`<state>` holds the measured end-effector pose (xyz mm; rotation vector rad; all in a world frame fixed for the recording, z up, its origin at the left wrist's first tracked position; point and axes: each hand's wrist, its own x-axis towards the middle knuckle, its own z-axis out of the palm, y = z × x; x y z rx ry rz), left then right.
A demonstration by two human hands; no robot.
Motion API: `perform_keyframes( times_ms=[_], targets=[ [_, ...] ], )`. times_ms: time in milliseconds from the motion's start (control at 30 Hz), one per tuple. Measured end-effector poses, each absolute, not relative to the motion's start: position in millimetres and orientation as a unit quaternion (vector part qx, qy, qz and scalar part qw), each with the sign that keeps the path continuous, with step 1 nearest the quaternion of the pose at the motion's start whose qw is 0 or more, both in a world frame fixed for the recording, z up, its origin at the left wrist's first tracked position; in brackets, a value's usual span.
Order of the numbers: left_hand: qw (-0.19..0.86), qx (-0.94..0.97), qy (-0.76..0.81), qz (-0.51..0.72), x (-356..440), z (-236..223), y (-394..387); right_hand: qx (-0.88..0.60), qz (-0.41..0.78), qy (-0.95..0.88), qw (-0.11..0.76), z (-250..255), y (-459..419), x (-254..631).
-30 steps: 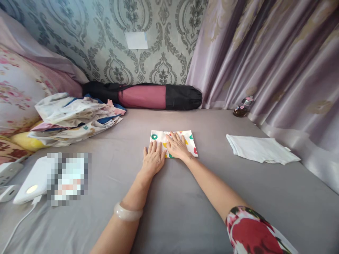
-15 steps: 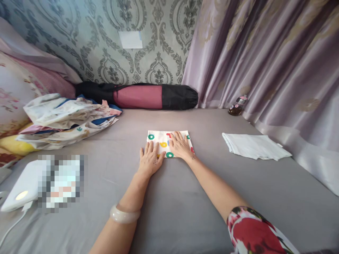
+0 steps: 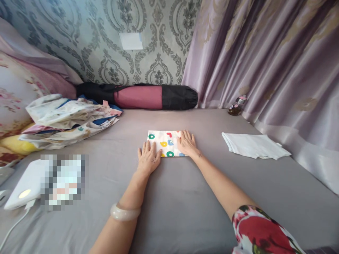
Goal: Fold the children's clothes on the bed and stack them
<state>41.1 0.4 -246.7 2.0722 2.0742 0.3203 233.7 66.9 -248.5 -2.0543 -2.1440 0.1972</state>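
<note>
A folded white cloth (image 3: 163,144) printed with colourful letter shapes lies flat on the grey sheet (image 3: 182,201). My left hand (image 3: 148,157) rests open over its near left corner, fingers spread. On its right edge lies my right hand (image 3: 187,143), also flat and open, covering part of the print. A pale bangle (image 3: 125,212) circles my left forearm.
At the left is a pile of crumpled clothes (image 3: 71,113). A white device (image 3: 28,185) with a cable sits near a blurred-out object (image 3: 67,180). Folded white cloth (image 3: 254,145) lies right. Behind are a black and pink roll bag (image 3: 139,96) and a bottle (image 3: 236,106).
My right hand has slid right across the printed cloth to its right edge, uncovering more of the print. My left hand has shifted slightly left.
</note>
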Motion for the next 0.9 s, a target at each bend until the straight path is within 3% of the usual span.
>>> perform_keyframes(
  times_ms=[400,667,900],
  targets=[
    [0.117,0.681,0.712,0.126,39.1,-246.9,2.9,-0.696,0.077,-0.711,0.066,-246.8,67.6,234.2],
    [0.094,0.683,0.707,0.159,36.0,-250.7,4.8,-0.603,0.067,-0.787,0.114,-244.2,60.4,182.2],
    [0.093,0.689,0.699,0.165,35.1,-255.4,8.1,-0.612,0.093,-0.778,0.104,-254.7,60.8,170.2]
  ],
)
